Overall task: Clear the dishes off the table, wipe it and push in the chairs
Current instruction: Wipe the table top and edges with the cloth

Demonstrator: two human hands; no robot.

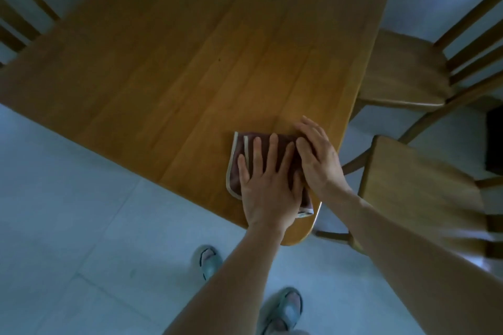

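- At the counter (190,62)'s near right corner, our left hand (268,179) and right hand (317,155) press flat on the cloth (236,155).
- No dishes in sight; we judge wiping underway, chairs (402,71) not pushed in.

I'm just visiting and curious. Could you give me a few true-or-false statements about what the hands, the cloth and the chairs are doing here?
1. Both hands lie flat on the brown cloth. True: left hand, right hand.
2. Dishes stand on the table. False: none are visible on it.
3. The cloth lies near the table's corner. True.
4. The chair on the right is pushed fully under the table. False: its seat stands clear of the edge.
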